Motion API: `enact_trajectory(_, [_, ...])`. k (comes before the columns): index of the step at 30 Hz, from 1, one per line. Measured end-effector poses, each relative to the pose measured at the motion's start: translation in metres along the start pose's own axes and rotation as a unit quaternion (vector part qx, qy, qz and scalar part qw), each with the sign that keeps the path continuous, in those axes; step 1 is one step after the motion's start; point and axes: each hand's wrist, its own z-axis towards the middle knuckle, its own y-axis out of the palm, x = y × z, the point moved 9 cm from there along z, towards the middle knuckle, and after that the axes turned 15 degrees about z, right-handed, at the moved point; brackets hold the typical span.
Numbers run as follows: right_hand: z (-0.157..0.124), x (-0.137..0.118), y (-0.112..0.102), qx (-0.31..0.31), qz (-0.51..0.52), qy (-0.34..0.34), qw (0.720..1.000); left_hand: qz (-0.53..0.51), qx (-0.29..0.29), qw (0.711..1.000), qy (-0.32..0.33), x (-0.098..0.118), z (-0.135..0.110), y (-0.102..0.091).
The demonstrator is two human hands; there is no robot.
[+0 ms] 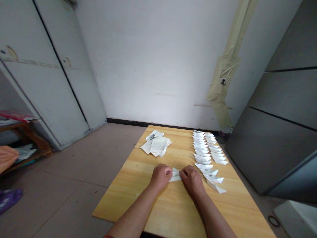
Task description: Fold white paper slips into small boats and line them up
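Note:
Between my hands, near the middle of the wooden table, is a partly folded sheet of printed paper [175, 176]. My left hand [160, 176] has its fingers closed on the paper's left side. On the right side, my right hand [192, 178] grips it with curled fingers. Parts of the sheet are hidden under both hands. Just right of my right hand, folded paper pieces [202, 145] with pointed ends stand in two long rows. Beyond my left hand lies a loose pile of flat printed sheets [158, 145].
The light wooden table [128, 188] ends at a white wall [153, 66]. A grey panelled cabinet [284, 132] rises on the right, and white cupboard doors [49, 86] on the left. A wooden shelf [37, 138] and a purple item [10, 199] are at far left.

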Motion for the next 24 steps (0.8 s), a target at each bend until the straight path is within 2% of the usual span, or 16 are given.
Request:
enact_trajectory(9, [0.000, 0.007, 0.000, 0.015, -0.082, 0.010, 0.996, 0.001, 0.000, 1.000, -0.001, 0.004, -0.002, -0.005])
enact_trajectory(18, [0.002, 0.001, 0.000, 0.003, -0.133, 0.023, 0.991, 0.015, 0.002, 1.000, 0.003, 0.003, -0.003, -0.002])
enact_trajectory(24, [0.003, -0.003, 0.000, -0.003, -0.154, 0.026, 0.988, 0.047, 0.017, 0.998, 0.032, 0.010, -0.008, -0.004])
